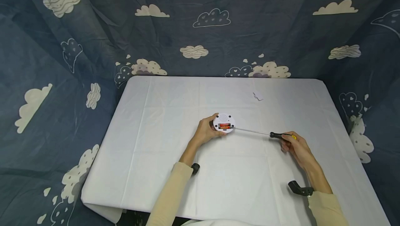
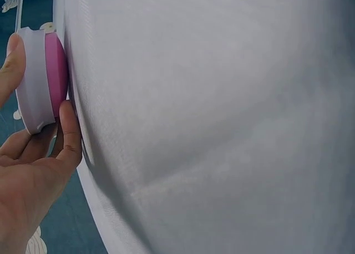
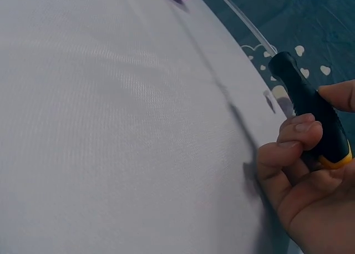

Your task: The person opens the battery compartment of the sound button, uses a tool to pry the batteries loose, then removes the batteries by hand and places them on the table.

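My left hand (image 1: 207, 128) grips a round white device (image 1: 223, 118) by its edge, thumb and fingers on opposite sides. Its back faces up in the head view, with speaker holes, dark feet and an uncovered compartment holding red batteries (image 1: 224, 126). The left wrist view shows its pink underside (image 2: 56, 76) close to the cloth. In my right hand (image 1: 295, 146) is a long screwdriver (image 3: 310, 107) with a black handle and yellow end, held between thumb and fingers. Its thin shaft (image 1: 251, 131) reaches left to the compartment's right end; whether the tip touches a battery I cannot tell.
A white cloth covers the table (image 1: 168, 132). Towards the back right lies a small flat white piece (image 1: 258, 96) with a dark mark. A dark blue curtain (image 1: 200, 35) with cloud prints hangs behind and at the sides.
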Demonstrator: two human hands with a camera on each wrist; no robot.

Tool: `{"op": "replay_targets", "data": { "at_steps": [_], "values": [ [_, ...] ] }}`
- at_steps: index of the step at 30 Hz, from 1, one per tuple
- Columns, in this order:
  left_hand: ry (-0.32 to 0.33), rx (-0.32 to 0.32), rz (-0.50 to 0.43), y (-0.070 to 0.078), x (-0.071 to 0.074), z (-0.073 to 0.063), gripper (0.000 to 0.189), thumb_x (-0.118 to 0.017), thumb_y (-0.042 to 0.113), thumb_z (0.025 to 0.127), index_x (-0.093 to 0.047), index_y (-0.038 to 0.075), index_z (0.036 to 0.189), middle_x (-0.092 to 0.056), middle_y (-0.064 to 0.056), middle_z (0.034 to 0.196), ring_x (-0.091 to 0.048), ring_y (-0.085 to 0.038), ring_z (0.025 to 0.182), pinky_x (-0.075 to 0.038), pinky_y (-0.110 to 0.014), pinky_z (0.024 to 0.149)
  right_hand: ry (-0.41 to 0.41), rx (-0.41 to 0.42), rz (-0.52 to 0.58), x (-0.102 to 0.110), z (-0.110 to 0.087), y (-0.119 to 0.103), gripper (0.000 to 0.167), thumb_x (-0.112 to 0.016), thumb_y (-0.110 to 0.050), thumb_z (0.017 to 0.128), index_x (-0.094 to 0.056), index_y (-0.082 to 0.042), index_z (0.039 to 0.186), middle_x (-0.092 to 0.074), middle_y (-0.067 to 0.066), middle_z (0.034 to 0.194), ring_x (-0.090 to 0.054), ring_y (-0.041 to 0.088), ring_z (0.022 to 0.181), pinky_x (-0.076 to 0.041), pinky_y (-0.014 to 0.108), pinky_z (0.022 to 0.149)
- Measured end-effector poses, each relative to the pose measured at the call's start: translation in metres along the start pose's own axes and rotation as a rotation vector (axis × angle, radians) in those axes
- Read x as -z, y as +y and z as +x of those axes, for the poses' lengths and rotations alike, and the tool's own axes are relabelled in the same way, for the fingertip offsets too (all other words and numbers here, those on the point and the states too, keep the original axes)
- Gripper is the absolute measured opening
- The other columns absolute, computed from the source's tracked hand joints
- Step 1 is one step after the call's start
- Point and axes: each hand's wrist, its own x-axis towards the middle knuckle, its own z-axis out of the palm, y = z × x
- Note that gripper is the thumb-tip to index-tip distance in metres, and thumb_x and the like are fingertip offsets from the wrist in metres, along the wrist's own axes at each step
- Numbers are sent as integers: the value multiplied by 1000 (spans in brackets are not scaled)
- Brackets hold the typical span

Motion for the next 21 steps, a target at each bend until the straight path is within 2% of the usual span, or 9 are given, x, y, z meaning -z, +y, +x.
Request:
{"op": "replay_targets", "data": {
  "at_steps": [9, 15, 21],
  "values": [
    [-2, 19, -29, 0, 1, 0, 97, -97, 15, 71, -48, 0, 153, -58, -18, 151, -54, -26, 141, -43, -39, 118, 20, 12, 11, -1, 1, 2, 15, -57, -19, 107, -54, -5, 108, -59, -4, 78, -47, 12, 62, -43, 31, 58],
    [-3, 30, -34, 1, 1, -1, 98, -97, 17, 71, -47, 2, 153, -57, -17, 151, -59, -20, 124, -50, -34, 106, 55, 40, 10, -2, 0, 6, 14, -58, -18, 107, -54, -5, 108, -60, -5, 79, -50, 9, 62, -45, 29, 58],
    [-4, 34, -32, 0, 0, -1, 97, -97, 17, 72, -47, 3, 154, -58, -16, 151, -59, -16, 112, -51, -25, 94, 62, 60, 10, -2, -1, 8, 10, -57, -17, 107, -56, -7, 107, -61, -5, 79, -50, 9, 62, -44, 29, 58]
  ]
}}
